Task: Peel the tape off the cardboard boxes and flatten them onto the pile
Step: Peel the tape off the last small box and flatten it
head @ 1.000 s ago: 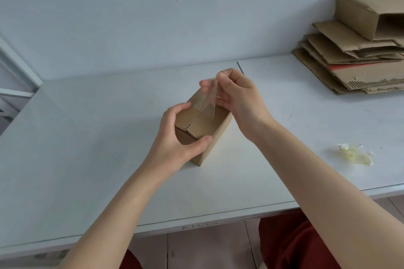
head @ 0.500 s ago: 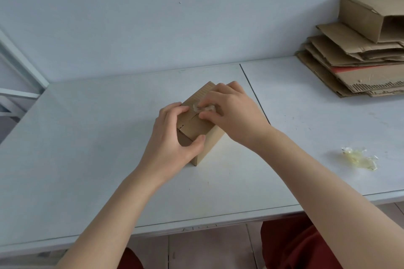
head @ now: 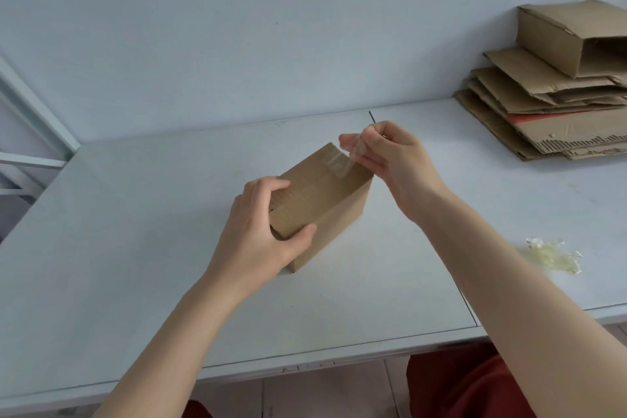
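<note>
Brown cardboard box [head: 325, 210] stands on the white tabletop [head: 135, 231], its near end gripped by the left hand [head: 258, 241], fingers curled over the top. The right hand [head: 390, 156] pinches a strip of clear tape [head: 339, 163] lifted from the box's far top edge (its lower end clings to the cardboard). Faint lettering [head: 307, 367] on the tabletop's front edge is unreadable; the pile [head: 543, 119] of flattened boxes lies far right.

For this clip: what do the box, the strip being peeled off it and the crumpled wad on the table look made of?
Box: brown corrugated cardboard, matte; faint ribbing shows on its top. Strip: thin clear plastic tape, glossy; the box shows through it. Wad: probably the same tape balled up, yellowish, translucent, with shiny glints.
</note>
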